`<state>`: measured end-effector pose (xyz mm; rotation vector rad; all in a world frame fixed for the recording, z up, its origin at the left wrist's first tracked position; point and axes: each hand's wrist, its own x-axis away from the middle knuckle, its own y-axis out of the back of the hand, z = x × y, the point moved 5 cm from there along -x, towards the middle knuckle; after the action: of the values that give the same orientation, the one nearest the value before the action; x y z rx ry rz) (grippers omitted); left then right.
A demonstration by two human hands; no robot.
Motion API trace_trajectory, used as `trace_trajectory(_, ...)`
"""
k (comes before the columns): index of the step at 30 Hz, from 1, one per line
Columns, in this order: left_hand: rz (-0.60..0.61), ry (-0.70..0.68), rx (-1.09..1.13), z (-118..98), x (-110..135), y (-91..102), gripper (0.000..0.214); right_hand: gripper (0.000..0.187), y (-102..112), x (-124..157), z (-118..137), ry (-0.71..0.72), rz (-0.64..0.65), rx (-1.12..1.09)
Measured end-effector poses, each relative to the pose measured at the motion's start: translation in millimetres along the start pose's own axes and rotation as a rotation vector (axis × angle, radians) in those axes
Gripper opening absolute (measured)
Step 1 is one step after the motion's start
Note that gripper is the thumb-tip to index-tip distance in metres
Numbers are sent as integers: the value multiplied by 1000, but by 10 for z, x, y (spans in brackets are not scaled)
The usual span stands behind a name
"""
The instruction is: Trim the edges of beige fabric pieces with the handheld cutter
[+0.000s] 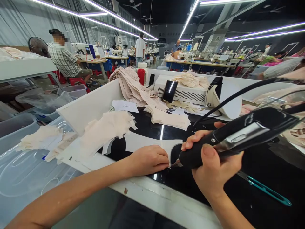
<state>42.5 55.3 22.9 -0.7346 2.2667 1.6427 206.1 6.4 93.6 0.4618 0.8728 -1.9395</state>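
My right hand [214,165] is wrapped around a black handheld power tool [240,136] with a silver lever and a cable. The tool points down and left, its narrow metal tip close to the edge of a flat white fabric piece [145,143]. On that piece's near right corner lies my left hand [150,160], fingers curled together and pinching the edge beside the tip. What the left fingertips do underneath is partly hidden. Under the piece is a glossy black work surface [140,122].
Cream fabric pieces are stacked at left [108,128] and further back [166,117]. A teal-handled tool [269,190] lies at right. A phone [170,91] leans on a white vented box [186,92]. Plastic bins [14,127] stand left; a seated person [63,60] works beyond.
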Motion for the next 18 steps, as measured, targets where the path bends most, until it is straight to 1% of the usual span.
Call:
trace_trajectory(3,12,9,14,1,-7,18,21,47,1,-2,-5,1,2,11)
trace_trajectory(7,56,74,34,27,-28,28,28,46,6,-1,-11,3,9,3)
trace_trajectory(16,66,162,-7,56,-83,-3,11,49,15,14,-29,-23,-1,9)
trace_trajectory(18,64,164,-30,55,-102,-7,9,50,15,15,-31,-22,-4,20)
